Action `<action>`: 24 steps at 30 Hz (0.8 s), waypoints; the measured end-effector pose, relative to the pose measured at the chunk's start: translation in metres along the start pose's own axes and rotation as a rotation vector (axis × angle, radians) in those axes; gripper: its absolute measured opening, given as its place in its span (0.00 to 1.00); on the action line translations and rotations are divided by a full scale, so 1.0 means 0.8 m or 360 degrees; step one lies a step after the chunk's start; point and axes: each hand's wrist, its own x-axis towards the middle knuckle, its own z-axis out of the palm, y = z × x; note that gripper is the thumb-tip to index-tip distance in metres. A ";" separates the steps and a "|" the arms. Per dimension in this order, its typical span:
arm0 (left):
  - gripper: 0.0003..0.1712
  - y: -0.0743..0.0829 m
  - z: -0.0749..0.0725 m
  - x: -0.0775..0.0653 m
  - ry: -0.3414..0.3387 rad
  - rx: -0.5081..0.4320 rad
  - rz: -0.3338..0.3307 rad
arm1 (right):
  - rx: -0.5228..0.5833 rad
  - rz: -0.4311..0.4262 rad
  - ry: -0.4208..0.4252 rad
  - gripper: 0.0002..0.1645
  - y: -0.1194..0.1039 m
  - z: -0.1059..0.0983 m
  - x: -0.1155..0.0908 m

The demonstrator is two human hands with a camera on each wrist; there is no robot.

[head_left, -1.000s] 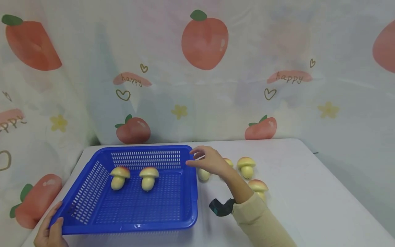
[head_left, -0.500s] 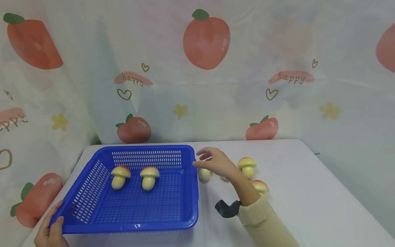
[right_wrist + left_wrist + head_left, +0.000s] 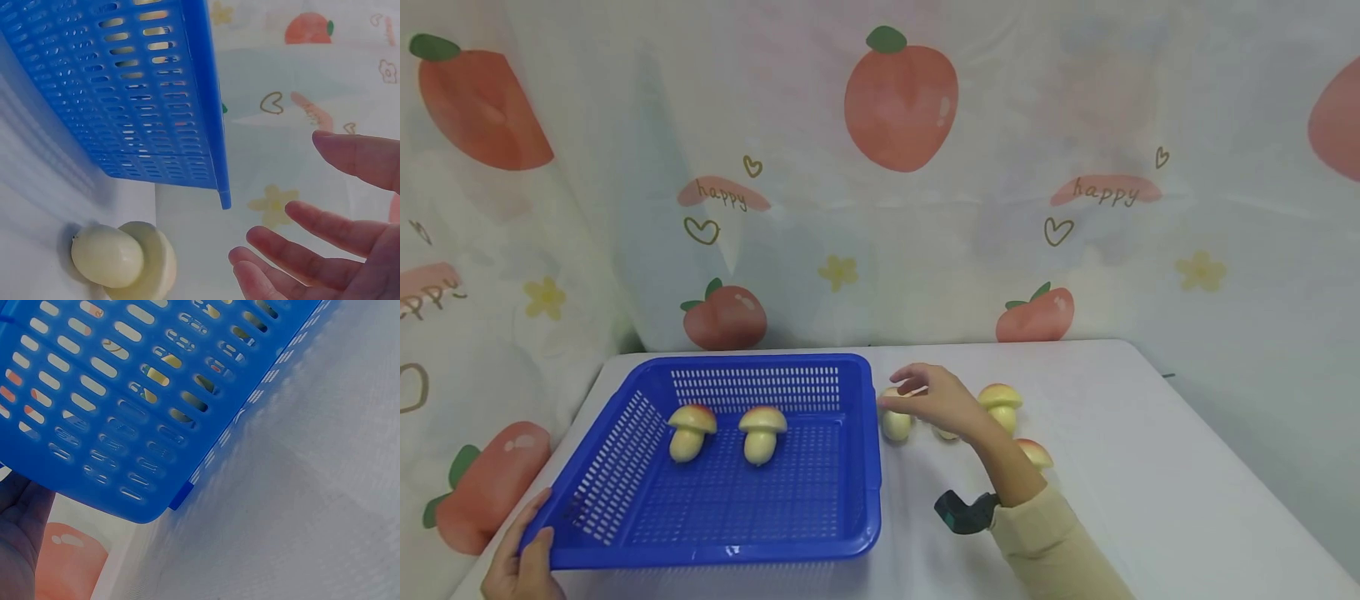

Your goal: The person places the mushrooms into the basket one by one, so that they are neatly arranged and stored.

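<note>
My left hand [image 3: 523, 562] grips the near left corner of a blue plastic basket [image 3: 715, 553]; the left wrist view shows part of that hand beside the slotted wall. Inside the basket lie two toy mushrooms, a left one [image 3: 691, 432] and a right one [image 3: 762, 433], with cream stems and reddish caps. Just right of the basket, my right hand [image 3: 940, 404] hovers with fingers spread and holds nothing. It overlaps a mushroom [image 3: 897, 425] in the head view. That mushroom [image 3: 109, 256] lies on the table below the hand [image 3: 325, 250] in the right wrist view.
Behind the right hand, another mushroom [image 3: 946, 433] is mostly hidden. Farther right are an upright mushroom [image 3: 1000, 407] and one [image 3: 1036, 454] partly covered by the forearm. A printed curtain [image 3: 880, 250] hangs behind the white table [image 3: 1150, 467].
My right hand has drawn back from the basket's right rim, moving right over the mushrooms on the table. The left hand and the basket have stayed put.
</note>
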 end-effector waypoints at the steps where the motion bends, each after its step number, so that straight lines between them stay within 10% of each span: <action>1: 0.26 -0.008 -0.001 0.006 -0.0004 0.0010 0.0011 | 0.0003 -0.0008 -0.0002 0.26 0.001 -0.002 -0.001; 9: 0.26 -0.017 -0.001 0.011 0.0015 -0.0010 0.0010 | 0.0086 0.0028 0.0016 0.28 0.018 -0.013 -0.005; 19: 0.27 0.035 0.000 -0.025 -0.0048 -0.0024 -0.0013 | 0.0102 0.0105 0.0019 0.29 0.033 -0.027 -0.016; 24: 0.26 0.015 -0.003 -0.011 -0.0046 0.0006 -0.0005 | 0.0102 0.0114 0.0020 0.30 0.040 -0.036 -0.023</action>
